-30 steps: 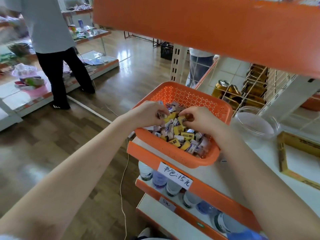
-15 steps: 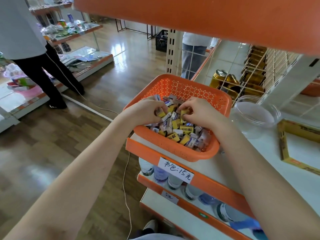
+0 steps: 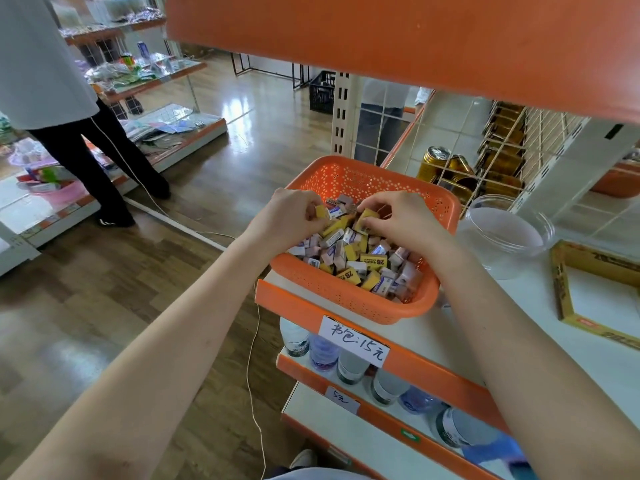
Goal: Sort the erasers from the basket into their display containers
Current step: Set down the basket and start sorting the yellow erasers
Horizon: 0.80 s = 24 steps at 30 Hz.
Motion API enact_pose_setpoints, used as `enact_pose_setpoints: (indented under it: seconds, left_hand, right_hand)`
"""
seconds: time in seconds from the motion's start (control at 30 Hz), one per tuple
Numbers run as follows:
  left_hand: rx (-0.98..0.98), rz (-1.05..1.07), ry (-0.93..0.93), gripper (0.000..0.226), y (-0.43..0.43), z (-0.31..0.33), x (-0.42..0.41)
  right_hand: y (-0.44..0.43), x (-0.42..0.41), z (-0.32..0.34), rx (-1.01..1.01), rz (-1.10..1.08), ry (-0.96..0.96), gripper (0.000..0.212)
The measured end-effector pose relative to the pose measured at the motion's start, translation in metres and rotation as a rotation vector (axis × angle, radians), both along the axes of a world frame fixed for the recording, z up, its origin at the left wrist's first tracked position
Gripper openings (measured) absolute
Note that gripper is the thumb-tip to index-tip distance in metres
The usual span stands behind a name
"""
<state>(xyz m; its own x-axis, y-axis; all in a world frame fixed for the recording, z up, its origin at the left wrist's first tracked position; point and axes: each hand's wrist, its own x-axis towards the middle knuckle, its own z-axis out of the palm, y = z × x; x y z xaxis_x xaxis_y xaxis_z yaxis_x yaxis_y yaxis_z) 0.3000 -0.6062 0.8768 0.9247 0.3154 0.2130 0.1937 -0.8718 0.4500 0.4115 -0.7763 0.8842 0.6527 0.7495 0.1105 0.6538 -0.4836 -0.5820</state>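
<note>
Over the basket (image 3: pixel 349 304), the left hand (image 3: pixel 294 216) pinches a yellow eraser (image 3: pixel 322 212) and the right hand (image 3: pixel 401 216) pinches a second eraser (image 3: pixel 366 216). The other erasers (image 3: pixel 363 263) lie in the basket; a jar (image 3: pixel 502 237) stands beside it.

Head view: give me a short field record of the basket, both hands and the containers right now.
basket: orange perforated plastic basket on the white shelf, holds a heap of small boxed erasers
left hand: grips a yellow eraser
right hand: pinches another yellow eraser
containers: clear round plastic jar and yellow cardboard tray, right of basket; no erasers seen inside
</note>
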Motion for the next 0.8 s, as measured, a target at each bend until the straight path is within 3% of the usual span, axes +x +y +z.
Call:
enact_pose_setpoints:
  seconds: [0.2, 0.3, 0.8]
  left_hand:
    - [-0.160, 0.001, -0.088, 0.033, -0.007, 0.013, -0.002]
    - [-0.175, -0.046, -0.105, 0.029, -0.022, 0.025, 0.008]
    - [-0.184, -0.533, -0.062, 0.027, -0.221, 0.046, 0.092]
  right_hand:
    - [-0.013, -0.006, 0.014, 0.130, -0.101, -0.120, 0.025]
    - [-0.036, -0.005, 0.021, 0.203, -0.206, -0.093, 0.021]
    - [-0.249, -0.007, 0.010, 0.266, -0.733, -0.063, 0.016]
